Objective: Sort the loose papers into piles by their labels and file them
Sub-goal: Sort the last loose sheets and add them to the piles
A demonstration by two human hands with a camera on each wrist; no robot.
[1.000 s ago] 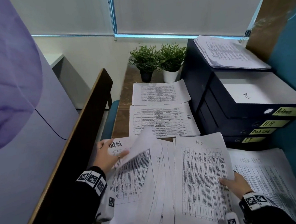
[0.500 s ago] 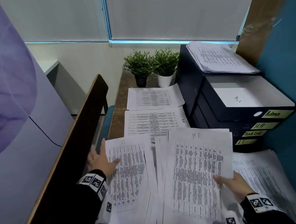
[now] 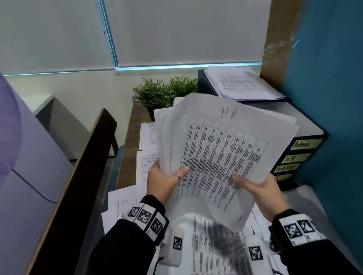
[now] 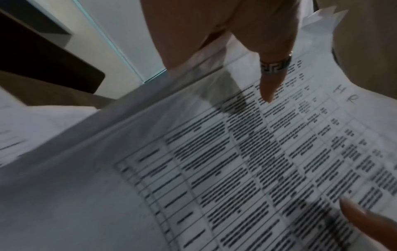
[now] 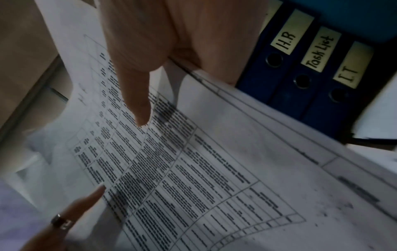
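Holding HR stack (image 3: 222,156) raised over desk (image 3: 130,153): left hand (image 3: 164,182) and right hand (image 3: 260,193) each clamp lower edge, thumbs on top. Sheets fanned, unsquared. Risk: loose sheets slipping into unsorted papers (image 3: 216,253) below.

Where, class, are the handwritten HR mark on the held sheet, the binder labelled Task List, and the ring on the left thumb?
HR mark (image 3: 228,113), head view: on the letters at the sheet's top.
Task List binder (image 5: 320,51), right wrist view: on its spine label.
Ring (image 4: 275,68), left wrist view: on the patterned band.
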